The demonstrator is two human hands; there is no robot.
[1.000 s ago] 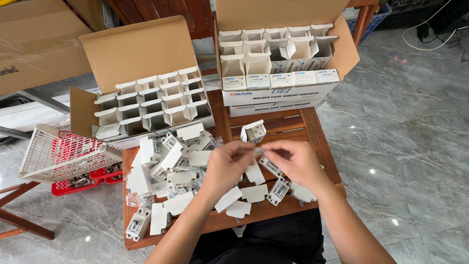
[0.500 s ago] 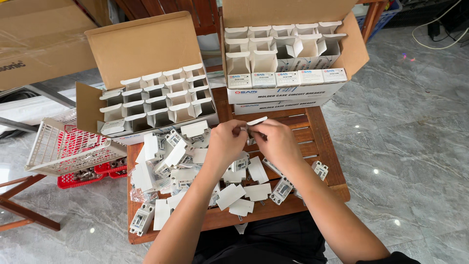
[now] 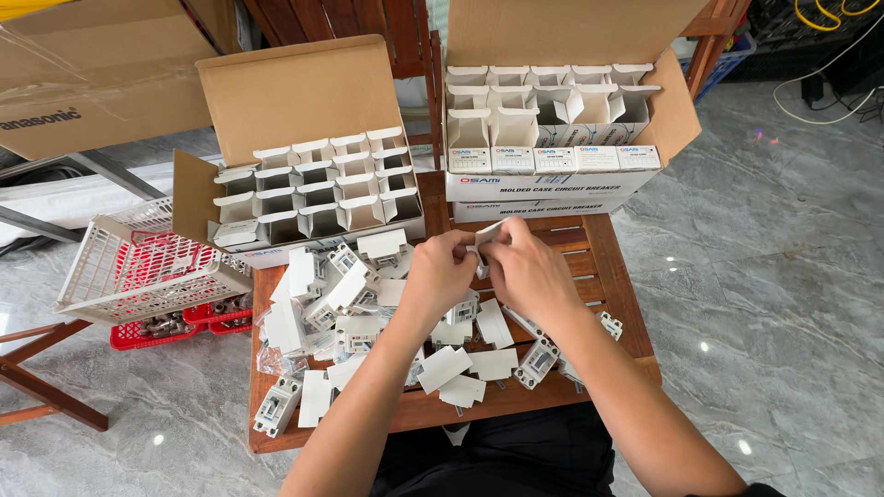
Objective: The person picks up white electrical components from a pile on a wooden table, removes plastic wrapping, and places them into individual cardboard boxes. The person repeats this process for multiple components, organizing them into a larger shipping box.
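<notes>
My left hand (image 3: 440, 276) and my right hand (image 3: 523, 267) meet above the middle of a small wooden table (image 3: 617, 276). Together they grip a small white carton (image 3: 488, 232) with its flap up; what is inside it is hidden by my fingers. Beneath and to the left of my hands lies a pile of white circuit breakers and flat little cartons (image 3: 341, 304). One loose breaker (image 3: 537, 362) rests near my right forearm, another (image 3: 276, 406) at the table's front left corner.
Two open cardboard cases stand at the back: the left case (image 3: 285, 101) and the right case (image 3: 571, 156), both holding rows of open small cartons. A white wire basket (image 3: 138, 267) sits over red trays (image 3: 152, 331) on the left. Grey marble floor surrounds the table.
My hands rose from the table's right side toward the middle back, bringing the small carton with them. The view drifted slightly.
</notes>
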